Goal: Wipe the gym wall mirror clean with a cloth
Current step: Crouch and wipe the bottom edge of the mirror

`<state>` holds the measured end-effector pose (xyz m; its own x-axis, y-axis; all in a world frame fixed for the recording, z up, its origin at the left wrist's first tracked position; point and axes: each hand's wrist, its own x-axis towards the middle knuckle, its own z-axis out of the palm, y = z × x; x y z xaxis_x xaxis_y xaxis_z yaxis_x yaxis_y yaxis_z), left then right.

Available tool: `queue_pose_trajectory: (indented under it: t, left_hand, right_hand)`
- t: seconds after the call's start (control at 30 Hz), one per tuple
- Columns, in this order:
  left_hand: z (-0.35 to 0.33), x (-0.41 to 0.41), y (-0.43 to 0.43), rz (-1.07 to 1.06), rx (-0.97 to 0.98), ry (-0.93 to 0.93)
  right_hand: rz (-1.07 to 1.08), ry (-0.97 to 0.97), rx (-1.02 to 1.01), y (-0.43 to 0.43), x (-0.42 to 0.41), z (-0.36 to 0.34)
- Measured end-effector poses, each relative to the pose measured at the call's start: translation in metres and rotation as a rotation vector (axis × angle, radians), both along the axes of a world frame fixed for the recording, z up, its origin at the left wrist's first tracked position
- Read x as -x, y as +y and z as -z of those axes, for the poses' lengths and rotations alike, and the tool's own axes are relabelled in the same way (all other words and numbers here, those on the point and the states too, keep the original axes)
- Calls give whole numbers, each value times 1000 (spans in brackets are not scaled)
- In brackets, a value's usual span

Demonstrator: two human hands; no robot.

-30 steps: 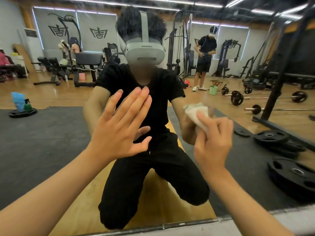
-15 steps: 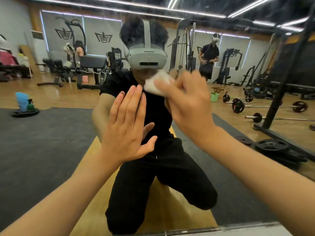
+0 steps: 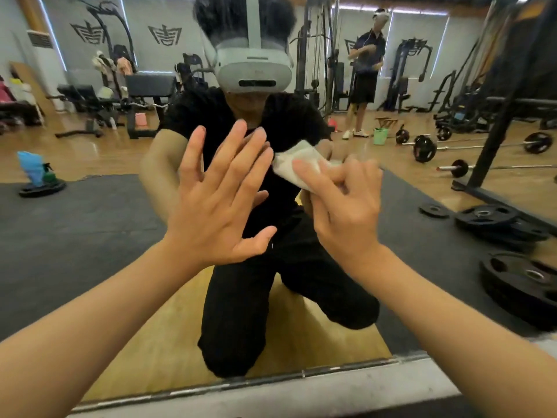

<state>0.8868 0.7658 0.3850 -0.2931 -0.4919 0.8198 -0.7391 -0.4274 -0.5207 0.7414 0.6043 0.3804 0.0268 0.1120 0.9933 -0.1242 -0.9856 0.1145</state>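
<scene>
A gym wall mirror (image 3: 90,236) fills the view, its smooth glass reflecting a glossy wooden floor, a dark matte rubber mat, round black weight plates (image 3: 518,279) and a kneeling person in black. A thin metal strip (image 3: 271,378) edges the bottom of the glass. The left hand (image 3: 217,203) lies flat against the glass, fingers straight and spread. Just beside it, the right hand (image 3: 343,215) holds its fingers curled round a crumpled white cloth (image 3: 297,164), held at the mirror near the left fingertips.
</scene>
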Motion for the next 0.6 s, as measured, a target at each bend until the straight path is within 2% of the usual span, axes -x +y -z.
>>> queue_pose_trajectory:
  t: [0.13, 0.27, 0.37, 0.43, 0.53, 0.6]
  left_hand:
    - [12, 8, 11, -45, -137, 41]
    - [46, 4, 35, -75, -372, -72]
    - [58, -8, 43, -168, -427, -83]
    - [65, -15, 49, -204, -484, -159]
    - [70, -20, 54, -185, -544, -226]
    - [73, -23, 52, -184, -542, -228]
  right_hand:
    - [-10, 19, -45, 2, 2, 62]
    - [-24, 56, -44, 7, 4, 102]
    - [2, 191, 40, 0, 6, 142]
    - [11, 293, 128, -3, 12, 162]
    - [6, 420, 279, -9, 23, 140]
    - [26, 330, 248, -8, 26, 92]
